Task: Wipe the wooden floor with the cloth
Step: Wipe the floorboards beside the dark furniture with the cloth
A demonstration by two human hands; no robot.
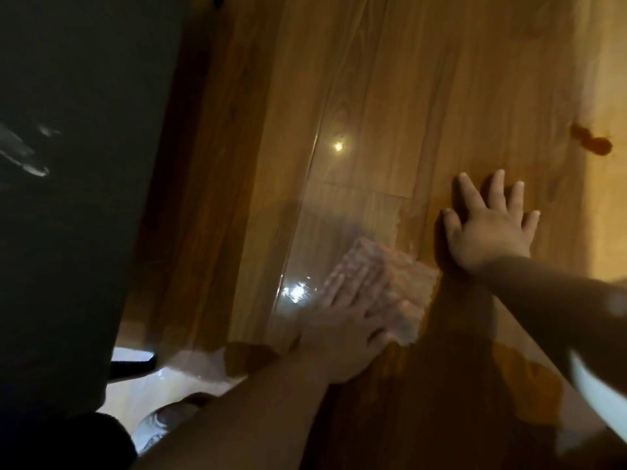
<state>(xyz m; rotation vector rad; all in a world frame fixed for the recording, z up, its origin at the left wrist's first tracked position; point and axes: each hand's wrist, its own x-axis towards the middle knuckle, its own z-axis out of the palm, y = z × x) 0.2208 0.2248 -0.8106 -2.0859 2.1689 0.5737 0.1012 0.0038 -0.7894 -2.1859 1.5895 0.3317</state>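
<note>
My left hand point(349, 320) lies flat, fingers straight, pressing the cloth point(400, 276) onto the wooden floor point(373, 96). My right hand point(492, 228) rests spread and empty just right of it. A dark blotch point(592, 144) lies far right, beyond my right hand; planks run near-to-far.

cloth point(390, 283): motion-blurred, part under left hand point(342, 320) | white object point(599, 396): cut by right edge

Single wide-angle view from the person's head, forward and down, close above the wooden floor point(366, 79).
</note>
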